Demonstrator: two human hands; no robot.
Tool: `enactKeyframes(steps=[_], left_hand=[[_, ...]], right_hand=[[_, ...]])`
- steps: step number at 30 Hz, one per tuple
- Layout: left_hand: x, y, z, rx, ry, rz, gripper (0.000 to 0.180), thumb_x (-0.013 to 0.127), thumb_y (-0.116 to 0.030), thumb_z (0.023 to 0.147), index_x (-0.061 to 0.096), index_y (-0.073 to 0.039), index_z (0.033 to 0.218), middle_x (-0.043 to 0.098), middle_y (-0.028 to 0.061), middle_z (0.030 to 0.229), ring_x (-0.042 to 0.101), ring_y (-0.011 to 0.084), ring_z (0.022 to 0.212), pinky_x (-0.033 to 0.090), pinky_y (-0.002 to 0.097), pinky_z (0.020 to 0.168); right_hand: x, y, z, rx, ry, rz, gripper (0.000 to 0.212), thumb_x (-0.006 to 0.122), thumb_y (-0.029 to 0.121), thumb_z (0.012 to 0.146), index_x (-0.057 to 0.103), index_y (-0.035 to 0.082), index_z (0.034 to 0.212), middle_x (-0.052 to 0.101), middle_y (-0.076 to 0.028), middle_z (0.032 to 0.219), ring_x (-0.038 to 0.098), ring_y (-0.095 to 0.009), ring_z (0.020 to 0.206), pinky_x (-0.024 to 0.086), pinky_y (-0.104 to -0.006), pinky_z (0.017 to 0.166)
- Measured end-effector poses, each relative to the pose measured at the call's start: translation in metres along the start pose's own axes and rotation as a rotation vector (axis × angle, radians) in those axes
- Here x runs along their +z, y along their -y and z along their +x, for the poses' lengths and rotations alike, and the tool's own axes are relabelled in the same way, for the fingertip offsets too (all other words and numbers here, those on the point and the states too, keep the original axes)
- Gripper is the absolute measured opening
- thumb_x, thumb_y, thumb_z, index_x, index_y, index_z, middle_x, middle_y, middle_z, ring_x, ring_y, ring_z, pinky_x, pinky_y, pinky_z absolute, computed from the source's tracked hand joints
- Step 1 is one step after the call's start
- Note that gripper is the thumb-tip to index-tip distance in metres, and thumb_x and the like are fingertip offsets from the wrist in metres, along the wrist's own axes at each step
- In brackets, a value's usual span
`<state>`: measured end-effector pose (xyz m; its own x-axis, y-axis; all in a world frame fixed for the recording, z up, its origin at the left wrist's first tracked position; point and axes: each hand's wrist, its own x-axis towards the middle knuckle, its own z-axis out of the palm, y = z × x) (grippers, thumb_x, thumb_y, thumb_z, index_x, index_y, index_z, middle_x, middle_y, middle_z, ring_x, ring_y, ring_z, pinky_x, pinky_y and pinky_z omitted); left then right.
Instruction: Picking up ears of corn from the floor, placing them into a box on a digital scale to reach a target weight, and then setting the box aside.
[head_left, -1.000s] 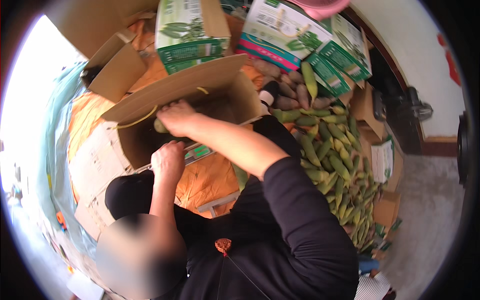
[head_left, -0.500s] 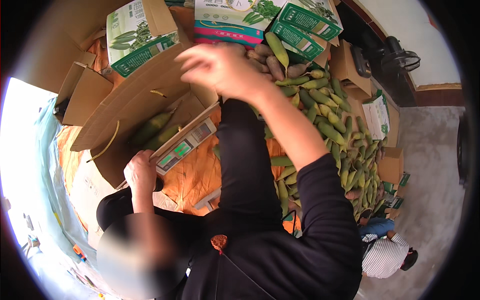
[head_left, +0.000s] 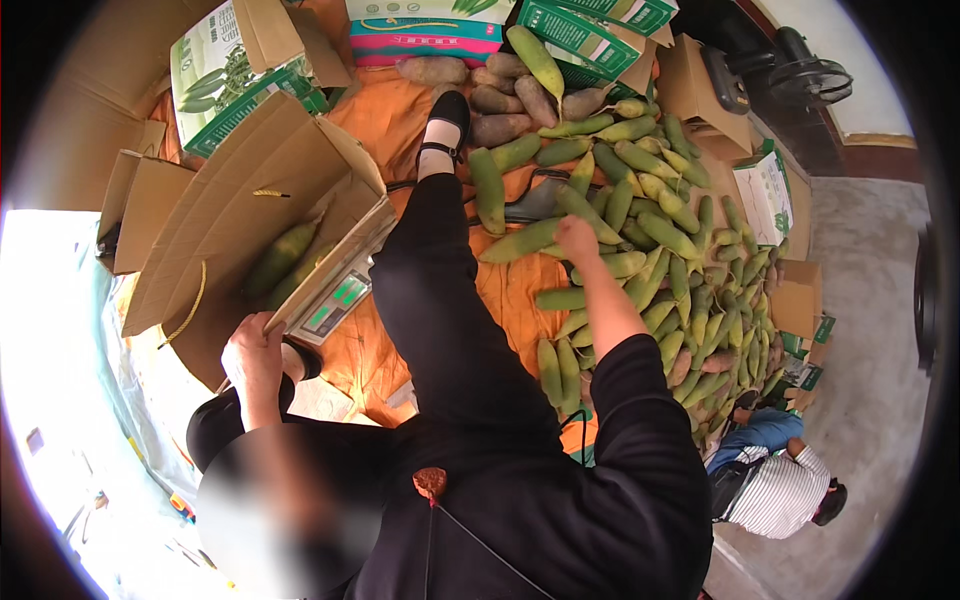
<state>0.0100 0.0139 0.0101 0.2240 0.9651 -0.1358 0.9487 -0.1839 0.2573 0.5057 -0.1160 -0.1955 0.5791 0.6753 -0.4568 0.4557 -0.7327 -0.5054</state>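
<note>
Green radish (head_left: pixel 520 243) lies left of nearer right hand (head_left: pixel 577 240), long axis crosswise; right-finger closure indeterminable. Left hand (head_left: pixel 253 362) pinches carton (head_left: pixel 215 235) edge.

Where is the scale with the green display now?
In the head view, the scale shows left of centre, along the right edge of the open box, between the left hand and the right leg.

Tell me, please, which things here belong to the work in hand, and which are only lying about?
Apparently in the work:
open cardboard box, left hand on its edge
green radishes, right hand at them
scale with lit display

Apparently lying about:
black fan
reddish roots
teal-and-pink box
</note>
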Motion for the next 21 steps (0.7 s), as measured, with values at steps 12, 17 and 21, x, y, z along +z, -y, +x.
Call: enactKeyframes(steps=[12, 17, 21], left_hand=[[0.002, -0.011, 0.007, -0.038, 0.012, -0.072, 0.010, 0.064, -0.016, 0.075, 0.068, -0.010, 0.082, 0.062, 0.0085, 0.079, 0.062, 0.0284, 0.076, 0.049, 0.0351, 0.067], [-0.004, -0.001, 0.000, -0.089, -0.010, -0.055, 0.012, 0.064, -0.013, 0.075, 0.069, -0.007, 0.084, 0.063, 0.0098, 0.079, 0.062, 0.0284, 0.075, 0.049, 0.0342, 0.068], [-0.005, -0.004, 0.006, -0.062, 0.003, -0.057, 0.015, 0.061, -0.008, 0.071, 0.069, -0.008, 0.084, 0.064, 0.0088, 0.079, 0.062, 0.0275, 0.076, 0.050, 0.0348, 0.069]], right_hand=[[0.103, -0.043, 0.018, 0.914, -0.299, 0.807, 0.035, 0.072, 0.031, 0.077, 0.055, 0.008, 0.097, 0.056, -0.007, 0.086, 0.054, -0.021, 0.075, 0.047, -0.0412, 0.064], [0.097, 0.033, -0.006, 0.393, -0.505, -0.291, 0.038, 0.072, 0.018, 0.073, 0.055, 0.012, 0.106, 0.054, -0.009, 0.109, 0.054, -0.024, 0.104, 0.044, -0.0456, 0.086], [0.077, 0.025, -0.005, -0.300, -0.013, -0.902, 0.044, 0.060, 0.007, 0.081, 0.046, 0.015, 0.121, 0.044, -0.004, 0.126, 0.036, -0.024, 0.124, 0.029, -0.0591, 0.099]])
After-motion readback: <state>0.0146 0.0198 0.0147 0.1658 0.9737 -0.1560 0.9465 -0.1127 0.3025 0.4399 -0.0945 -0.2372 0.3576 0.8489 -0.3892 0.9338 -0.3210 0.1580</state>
